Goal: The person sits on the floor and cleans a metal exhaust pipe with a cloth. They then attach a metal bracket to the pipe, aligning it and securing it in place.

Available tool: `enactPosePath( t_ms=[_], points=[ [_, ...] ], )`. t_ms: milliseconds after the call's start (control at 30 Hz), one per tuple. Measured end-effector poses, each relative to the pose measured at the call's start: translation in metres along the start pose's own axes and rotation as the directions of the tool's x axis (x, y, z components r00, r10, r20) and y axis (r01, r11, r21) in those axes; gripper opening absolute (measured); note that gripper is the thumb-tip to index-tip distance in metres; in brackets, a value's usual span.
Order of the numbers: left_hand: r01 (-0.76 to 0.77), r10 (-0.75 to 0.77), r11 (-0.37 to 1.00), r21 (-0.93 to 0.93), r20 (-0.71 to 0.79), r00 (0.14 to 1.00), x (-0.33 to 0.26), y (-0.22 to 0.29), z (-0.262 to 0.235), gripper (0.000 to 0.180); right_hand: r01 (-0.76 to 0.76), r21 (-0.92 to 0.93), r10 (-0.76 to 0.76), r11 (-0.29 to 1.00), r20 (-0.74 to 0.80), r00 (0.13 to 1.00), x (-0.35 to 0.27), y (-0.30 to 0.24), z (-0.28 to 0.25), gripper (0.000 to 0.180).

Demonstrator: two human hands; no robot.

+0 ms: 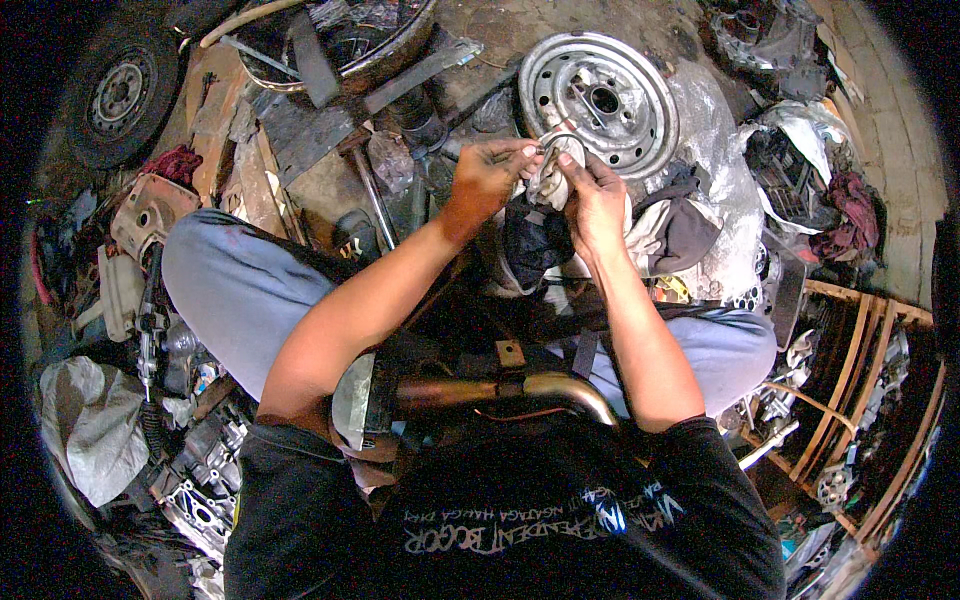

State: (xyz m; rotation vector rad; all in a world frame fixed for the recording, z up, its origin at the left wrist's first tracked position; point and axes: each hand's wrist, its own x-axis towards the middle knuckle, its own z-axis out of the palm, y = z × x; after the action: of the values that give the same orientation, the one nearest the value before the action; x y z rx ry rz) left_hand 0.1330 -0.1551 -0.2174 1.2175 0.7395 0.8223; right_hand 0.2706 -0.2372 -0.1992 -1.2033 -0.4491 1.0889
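Both my hands meet in front of me, just below a silver steel wheel rim (645,110). My left hand (487,183) is closed, its thumb and fingertips pinching the edge of a thin, ring-like metal piece (566,136). Closed round a pale, crumpled rag (553,182) is my right hand (597,203), with its thumb near the ring. The rag lies against the ring, and the fingers partly hide both. A dark cloth (535,240) hangs or lies under the hands, beside a grey and white cloth (685,235).
A hammer-like tool (372,195) lies left of my hands, near a dark metal plate (305,140). A round basin (400,50) stands beyond. A tyre (120,105) is at far left. A bent metal pipe (500,390) crosses my lap. Wooden slatted crates (850,375) stand right.
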Motion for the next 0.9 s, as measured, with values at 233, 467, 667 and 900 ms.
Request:
enactPosePath(
  t_ms=[233,467,667,900],
  points=[
    [-0.025,0.034,0.993,0.118,-0.077,0.996,-0.004,0.001,0.003,0.020,0.232,-0.586,-0.290,0.776,-0.005,0.957,-0.017,0.016,0.012,0.021],
    [-0.381,0.428,0.831,0.405,-0.027,0.903,-0.007,-0.007,0.005,0.013,0.256,-0.534,-0.294,0.806,0.014,0.956,-0.013,0.015,0.013,0.020],
    [-0.423,0.529,0.705,0.569,-0.025,0.848,-0.014,-0.004,0.009,0.015,0.197,-0.499,-0.239,0.844,-0.021,0.971,-0.011,0.018,0.008,0.019],
    [-0.408,0.608,0.621,0.670,-0.082,0.790,-0.003,-0.019,-0.002,0.019,0.406,-0.640,-0.381,0.653,0.186,0.906,-0.031,0.030,0.020,0.018]
  ],
)
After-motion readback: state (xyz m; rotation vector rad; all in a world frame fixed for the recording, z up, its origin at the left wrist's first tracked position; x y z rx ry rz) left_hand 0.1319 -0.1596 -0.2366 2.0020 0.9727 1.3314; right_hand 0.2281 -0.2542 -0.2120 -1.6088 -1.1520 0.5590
